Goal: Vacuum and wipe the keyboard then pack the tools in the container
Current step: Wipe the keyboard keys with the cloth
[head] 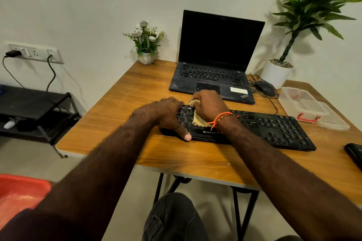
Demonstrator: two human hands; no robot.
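A black keyboard (272, 130) lies across the wooden table (137, 92) in front of me. My left hand (168, 117) grips the keyboard's left end, fingers curled over its far edge and thumb on its near edge. My right hand (208, 106) holds a beige cloth (197, 120) bunched in its fingers and presses it on the keys at the left part of the keyboard. A clear plastic container (302, 107) with red clasps stands on its lid at the right of the table.
An open black laptop (213, 72) stands behind the keyboard, with a mouse (264, 88) and its cable to the right. A small flower pot (146, 57) and a tall potted plant (277, 73) stand at the back. A dark object (355, 152) lies at the right edge.
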